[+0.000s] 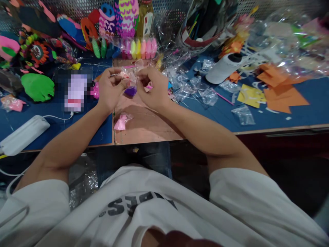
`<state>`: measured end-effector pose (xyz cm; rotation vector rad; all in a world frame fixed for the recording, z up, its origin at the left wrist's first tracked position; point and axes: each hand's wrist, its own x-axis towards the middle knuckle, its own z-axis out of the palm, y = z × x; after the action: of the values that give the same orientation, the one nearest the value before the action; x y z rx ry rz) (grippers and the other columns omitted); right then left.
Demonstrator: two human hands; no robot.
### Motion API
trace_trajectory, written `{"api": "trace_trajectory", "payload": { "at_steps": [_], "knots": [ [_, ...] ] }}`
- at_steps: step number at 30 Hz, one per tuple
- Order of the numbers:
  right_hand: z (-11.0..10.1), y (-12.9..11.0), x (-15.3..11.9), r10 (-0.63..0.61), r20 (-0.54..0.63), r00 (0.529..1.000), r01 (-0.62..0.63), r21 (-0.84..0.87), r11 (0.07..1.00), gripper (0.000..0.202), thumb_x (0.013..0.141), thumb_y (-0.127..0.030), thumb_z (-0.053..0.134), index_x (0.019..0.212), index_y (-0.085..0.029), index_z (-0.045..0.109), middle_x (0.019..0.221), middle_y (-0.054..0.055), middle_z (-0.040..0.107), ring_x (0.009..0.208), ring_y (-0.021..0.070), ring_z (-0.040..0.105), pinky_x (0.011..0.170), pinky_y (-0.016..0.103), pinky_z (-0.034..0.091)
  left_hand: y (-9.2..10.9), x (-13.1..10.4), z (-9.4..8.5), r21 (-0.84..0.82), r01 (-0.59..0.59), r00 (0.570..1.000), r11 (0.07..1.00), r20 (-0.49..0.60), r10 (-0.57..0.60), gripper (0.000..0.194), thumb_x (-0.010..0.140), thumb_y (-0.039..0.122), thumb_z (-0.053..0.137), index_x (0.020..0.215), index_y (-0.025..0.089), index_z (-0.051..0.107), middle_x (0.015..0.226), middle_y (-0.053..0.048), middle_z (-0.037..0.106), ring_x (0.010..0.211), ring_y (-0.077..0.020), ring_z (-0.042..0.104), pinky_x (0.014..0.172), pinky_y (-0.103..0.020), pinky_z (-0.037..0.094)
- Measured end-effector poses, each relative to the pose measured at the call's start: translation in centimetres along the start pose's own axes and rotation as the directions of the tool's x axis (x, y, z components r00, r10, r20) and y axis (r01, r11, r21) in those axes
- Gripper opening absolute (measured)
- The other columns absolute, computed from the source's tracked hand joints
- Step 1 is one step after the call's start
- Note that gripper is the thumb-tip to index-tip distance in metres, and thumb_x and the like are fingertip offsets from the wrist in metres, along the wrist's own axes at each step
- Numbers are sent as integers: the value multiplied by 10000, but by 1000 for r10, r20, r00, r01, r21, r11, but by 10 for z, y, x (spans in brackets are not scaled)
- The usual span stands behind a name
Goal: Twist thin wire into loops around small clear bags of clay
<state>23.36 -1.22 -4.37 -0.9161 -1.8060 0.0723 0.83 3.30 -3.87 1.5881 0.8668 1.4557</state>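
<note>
Presently, both hands of the person meet above a brown board point(151, 125), which lies on the blue table point(100, 128). Between them is a small clear plastic packet point(128, 74) with something pinkish inside; what exactly it is, I cannot tell. The left hand point(109, 87) is closed in a pinch on the left side of this packet, with thumb and fingers bent toward it. The right hand point(155, 85) also pinches it, from the right side, and its other fingers are curled in. Just below the packet, a purple piece point(130, 92) shows between the two hands.

Nearer to the person, a pink piece in clear wrapping point(122, 122) rests on the board, near its left edge. To the left of the left hand there is a phone point(75, 91), and farther left a flat green shape point(38, 87). Behind the hands stands a row of coloured sticks point(138, 48). On the right side, crumpled clear wrappers point(183, 84) are scattered, and beyond them lie a white bottle point(222, 69) and orange paper point(286, 97).
</note>
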Motion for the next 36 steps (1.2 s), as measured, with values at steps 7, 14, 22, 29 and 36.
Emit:
{"api": "trace_trajectory", "payload": {
  "at_steps": [7,14,22,29,36],
  "knots": [
    [-7,6,4,36,64,997,-40,69,997,230,1215,-533,719,1194,-307,755,1093,68,754,959,271,770,948,486,706,-10,7,-4,146,-171,985,974,48,166,647,867,848,1022,1071,323,704,943,22,786,848,-197,735,833,-447,665],
    [-12,1,-3,-60,133,989,39,160,986,537,1170,-629,774,1617,-363,639,1258,91,802,956,274,784,929,495,731,-12,5,-4,77,-88,992,993,96,80,621,937,889,933,1014,290,788,873,-27,820,745,-223,796,711,-416,675],
    [-13,13,1,-28,110,994,19,80,997,456,1174,-755,715,1414,-369,753,1306,108,770,1036,299,777,955,520,723,-9,1,0,55,68,991,996,110,-74,634,977,906,884,971,282,777,835,-18,824,716,-167,732,721,-393,675],
    [-10,17,5,-98,72,993,90,104,990,478,1230,-732,619,1060,-319,788,1072,83,755,967,277,749,899,490,683,5,-8,9,93,72,995,993,62,-78,275,1067,492,935,1044,290,749,808,6,763,731,-195,778,656,-338,662],
    [-15,4,5,-57,72,996,51,74,996,637,1229,-787,546,838,-298,666,823,65,639,864,277,701,816,469,658,11,-12,8,172,-61,993,983,107,43,261,1082,505,921,1054,321,739,854,14,778,785,-203,784,745,-377,710]
  ]
}}
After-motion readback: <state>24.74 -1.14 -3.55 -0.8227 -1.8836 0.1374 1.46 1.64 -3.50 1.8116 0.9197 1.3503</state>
